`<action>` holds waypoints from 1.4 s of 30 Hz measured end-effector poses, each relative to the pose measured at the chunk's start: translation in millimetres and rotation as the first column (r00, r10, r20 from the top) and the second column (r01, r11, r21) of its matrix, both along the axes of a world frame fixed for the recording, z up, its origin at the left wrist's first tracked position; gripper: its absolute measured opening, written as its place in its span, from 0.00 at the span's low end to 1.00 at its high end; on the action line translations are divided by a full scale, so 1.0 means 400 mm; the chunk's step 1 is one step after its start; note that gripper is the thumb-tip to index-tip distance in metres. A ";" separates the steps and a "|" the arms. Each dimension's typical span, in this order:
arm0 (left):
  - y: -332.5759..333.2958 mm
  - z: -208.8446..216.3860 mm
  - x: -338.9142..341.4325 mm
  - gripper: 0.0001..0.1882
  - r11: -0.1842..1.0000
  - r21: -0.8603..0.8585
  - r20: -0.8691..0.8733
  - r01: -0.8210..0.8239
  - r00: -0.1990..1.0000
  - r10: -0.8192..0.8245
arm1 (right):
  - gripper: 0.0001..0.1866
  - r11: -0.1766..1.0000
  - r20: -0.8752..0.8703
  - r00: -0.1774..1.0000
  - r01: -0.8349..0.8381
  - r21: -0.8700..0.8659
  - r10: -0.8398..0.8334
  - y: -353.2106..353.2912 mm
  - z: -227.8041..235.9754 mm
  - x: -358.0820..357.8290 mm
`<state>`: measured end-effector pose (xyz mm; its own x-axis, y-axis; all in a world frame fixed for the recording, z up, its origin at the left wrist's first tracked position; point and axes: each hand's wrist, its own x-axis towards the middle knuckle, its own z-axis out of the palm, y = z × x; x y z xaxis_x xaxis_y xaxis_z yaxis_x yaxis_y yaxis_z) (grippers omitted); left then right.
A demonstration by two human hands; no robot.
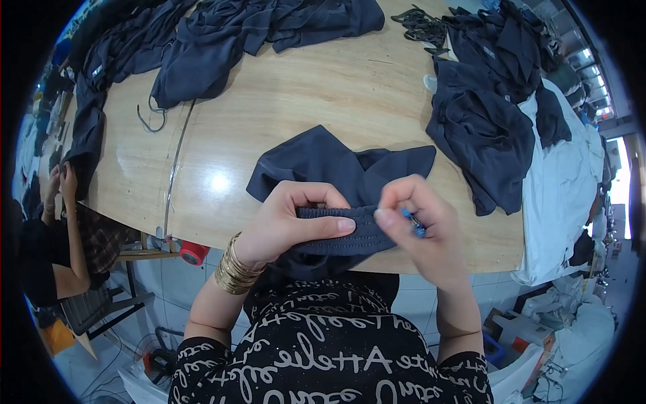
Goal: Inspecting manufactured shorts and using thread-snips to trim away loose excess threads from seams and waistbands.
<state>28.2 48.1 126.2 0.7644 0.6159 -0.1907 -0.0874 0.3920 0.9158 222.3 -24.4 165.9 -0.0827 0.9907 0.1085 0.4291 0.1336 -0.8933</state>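
Note:
A dark navy garment (323, 161) with a gathered elastic waistband (367, 234) lies at the table's near edge, its legs spread away from me. My left hand (279, 219) is closed on the waistband, thumb on top and fingers behind it. My right hand (431, 229) is at the waistband's right end, thumb and forefinger pinched at the fabric's edge; whether a thread is between them I cannot tell. Tucked in the right palm is a small blue tool (413, 222), mostly hidden by the fingers. A dark cord loop hangs below the waistband.
Dark garments (208, 60) are heaped along the table's far left, more (481, 128) at the right beside white cloth (568, 182). Black cords (420, 27) lie at the back. A co-worker's hands (64, 178) handle dark cloth at the left. A seam (178, 155) crosses the wooden table.

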 end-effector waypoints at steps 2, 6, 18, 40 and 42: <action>-0.001 0.002 0.000 0.06 0.999 -0.037 0.009 -0.018 1.000 0.019 | 0.15 0.946 -0.281 0.939 0.110 -0.304 -0.199 -0.003 0.030 0.004; 0.001 0.000 0.002 0.06 0.996 -0.093 0.053 -0.016 0.998 0.021 | 0.16 0.999 0.274 0.962 -0.016 0.049 0.002 -0.003 0.031 0.029; 0.001 -0.001 -0.001 0.06 0.998 -0.058 0.059 -0.007 0.998 0.011 | 0.15 0.942 0.605 0.790 -0.121 0.314 -0.100 -0.018 0.020 0.031; -0.002 -0.001 0.002 0.06 0.998 -0.069 0.061 -0.014 0.998 0.018 | 0.12 0.932 0.592 0.788 -0.067 0.356 -0.169 -0.022 0.014 0.027; -0.002 -0.001 0.003 0.06 0.997 -0.070 0.058 -0.012 0.998 0.016 | 0.12 0.930 0.625 0.764 -0.095 0.355 -0.161 -0.022 0.015 0.029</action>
